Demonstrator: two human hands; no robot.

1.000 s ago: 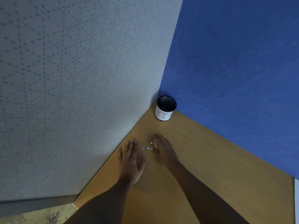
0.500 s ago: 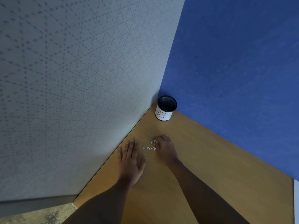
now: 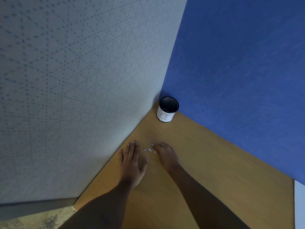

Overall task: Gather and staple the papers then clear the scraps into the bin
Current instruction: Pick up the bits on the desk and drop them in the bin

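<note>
On the wooden desk (image 3: 214, 162), wedged into the corner where the grey dotted partition (image 3: 74, 88) met the blue partition (image 3: 239, 71), both bare hands lay close to a small scatter of paper scraps (image 3: 149, 149). The left hand (image 3: 132, 164) rested palm down with its fingers extended and spread flat on the wood, gripping nothing, exactly as it had lain a second before. The right hand (image 3: 165, 155) had changed: a second earlier its fingers stretched out long over the scraps, and now they were curled in under the knuckles, bunched at the right edge of the pile. Whether those curled fingertips actually pinched a scrap could not be told, since the pieces were tiny and the knuckles hid the tips. The scraps sat between the two hands, at about three o'clock from the left fingertips and nine o'clock from the right knuckles, and they appeared drawn into a slightly tighter cluster than before. The bin (image 3: 167, 109), a black mesh cup wrapped in a white hand-lettered label, stood upright in the very corner at roughly twelve o'clock from the scraps, well apart from both hands and unmoved. A few pale specks showed inside it. Both forearms ran up from the lower edge at about six o'clock.
</note>
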